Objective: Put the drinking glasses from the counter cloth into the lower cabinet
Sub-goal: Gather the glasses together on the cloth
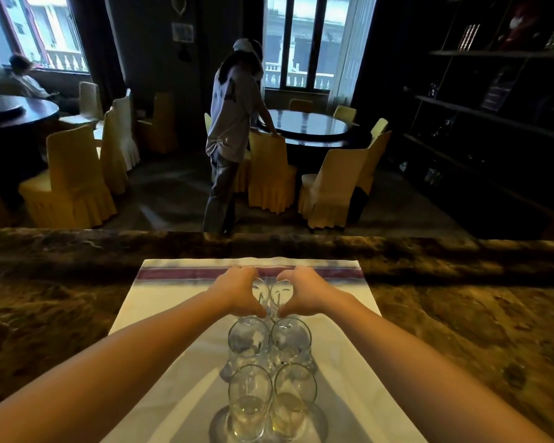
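Observation:
Several clear drinking glasses stand upright in two rows on a white cloth with a dark red stripe, spread on the marble counter. My left hand wraps around the far left glass. My right hand wraps around the far right glass. Both far glasses rest on the cloth, side by side. Closer to me stand a middle pair and a near pair, untouched. The lower cabinet is not in view.
The brown marble counter runs the full width, with a raised back ledge. Beyond it a person stands by a round table among yellow-covered chairs. Dark shelves line the right wall.

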Action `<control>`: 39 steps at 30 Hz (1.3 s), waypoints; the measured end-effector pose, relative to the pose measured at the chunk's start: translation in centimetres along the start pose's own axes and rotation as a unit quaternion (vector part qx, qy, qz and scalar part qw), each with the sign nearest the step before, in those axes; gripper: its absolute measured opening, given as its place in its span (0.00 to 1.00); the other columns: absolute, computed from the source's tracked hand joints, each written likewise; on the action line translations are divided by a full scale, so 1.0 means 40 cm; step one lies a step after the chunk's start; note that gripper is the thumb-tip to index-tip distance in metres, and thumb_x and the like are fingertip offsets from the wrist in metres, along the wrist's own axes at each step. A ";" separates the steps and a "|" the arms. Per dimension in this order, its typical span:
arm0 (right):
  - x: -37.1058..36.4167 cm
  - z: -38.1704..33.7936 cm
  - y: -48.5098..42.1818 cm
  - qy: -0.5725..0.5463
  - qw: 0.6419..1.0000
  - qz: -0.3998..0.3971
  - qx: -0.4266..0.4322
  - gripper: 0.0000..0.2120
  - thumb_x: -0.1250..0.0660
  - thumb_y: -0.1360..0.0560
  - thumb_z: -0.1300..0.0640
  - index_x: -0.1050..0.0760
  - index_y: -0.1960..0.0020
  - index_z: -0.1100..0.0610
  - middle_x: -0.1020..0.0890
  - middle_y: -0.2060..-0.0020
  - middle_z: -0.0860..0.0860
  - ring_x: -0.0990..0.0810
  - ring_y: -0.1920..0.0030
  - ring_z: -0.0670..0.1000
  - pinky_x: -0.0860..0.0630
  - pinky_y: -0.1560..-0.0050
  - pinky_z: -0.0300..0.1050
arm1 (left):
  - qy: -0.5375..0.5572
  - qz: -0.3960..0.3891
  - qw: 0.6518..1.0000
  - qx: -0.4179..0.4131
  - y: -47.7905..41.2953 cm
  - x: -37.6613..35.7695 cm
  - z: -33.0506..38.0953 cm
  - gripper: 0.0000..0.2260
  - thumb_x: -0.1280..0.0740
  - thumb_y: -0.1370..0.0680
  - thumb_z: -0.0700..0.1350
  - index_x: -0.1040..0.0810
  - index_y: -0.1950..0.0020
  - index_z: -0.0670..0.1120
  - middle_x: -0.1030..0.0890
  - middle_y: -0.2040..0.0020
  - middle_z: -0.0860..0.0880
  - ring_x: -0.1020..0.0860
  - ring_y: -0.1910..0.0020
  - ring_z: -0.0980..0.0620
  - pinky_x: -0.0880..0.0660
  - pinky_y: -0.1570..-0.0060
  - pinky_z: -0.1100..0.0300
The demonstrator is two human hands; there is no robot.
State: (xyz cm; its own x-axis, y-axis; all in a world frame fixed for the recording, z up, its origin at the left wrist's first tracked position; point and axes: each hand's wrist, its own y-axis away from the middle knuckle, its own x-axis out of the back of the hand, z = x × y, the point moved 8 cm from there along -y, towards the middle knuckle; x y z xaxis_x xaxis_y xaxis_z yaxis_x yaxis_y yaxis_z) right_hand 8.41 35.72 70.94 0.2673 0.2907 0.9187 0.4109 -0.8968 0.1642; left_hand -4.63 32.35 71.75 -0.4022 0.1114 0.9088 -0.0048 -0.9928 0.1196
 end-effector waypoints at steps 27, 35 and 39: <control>-0.035 0.032 0.060 -0.082 0.996 -0.001 -0.024 0.33 0.29 0.28 0.43 0.35 0.27 0.51 0.32 0.28 0.53 0.31 0.30 0.56 0.31 0.34 0.51 | 0.063 -0.054 0.994 0.068 0.039 -0.042 -0.032 0.34 0.27 0.26 0.52 0.38 0.24 0.51 0.32 0.28 0.44 0.25 0.38 0.43 0.18 0.52 0.54; 0.067 0.053 0.165 -0.100 0.986 0.136 0.006 0.24 0.31 0.24 0.47 0.29 0.31 0.52 0.28 0.31 0.51 0.31 0.31 0.52 0.33 0.33 0.47 | 0.085 0.051 0.995 0.032 0.180 0.057 -0.001 0.27 0.29 0.24 0.49 0.33 0.27 0.51 0.33 0.26 0.48 0.33 0.28 0.47 0.32 0.33 0.51; 0.097 0.029 0.260 -0.140 0.971 0.190 0.033 0.19 0.30 0.25 0.48 0.26 0.35 0.50 0.26 0.34 0.49 0.27 0.37 0.49 0.27 0.36 0.48 | 0.095 0.096 0.991 -0.001 0.265 0.078 0.034 0.21 0.29 0.24 0.51 0.29 0.33 0.53 0.28 0.31 0.50 0.28 0.37 0.51 0.25 0.38 0.51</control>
State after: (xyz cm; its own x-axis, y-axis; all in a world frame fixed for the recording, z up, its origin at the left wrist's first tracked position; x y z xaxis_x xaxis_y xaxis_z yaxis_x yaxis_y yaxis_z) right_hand 14.73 27.91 75.79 0.6334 0.0309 0.7732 0.2886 -0.9365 -0.1990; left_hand -4.69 22.23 76.39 -0.5605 -0.0893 0.8233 0.0859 -0.9951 -0.0495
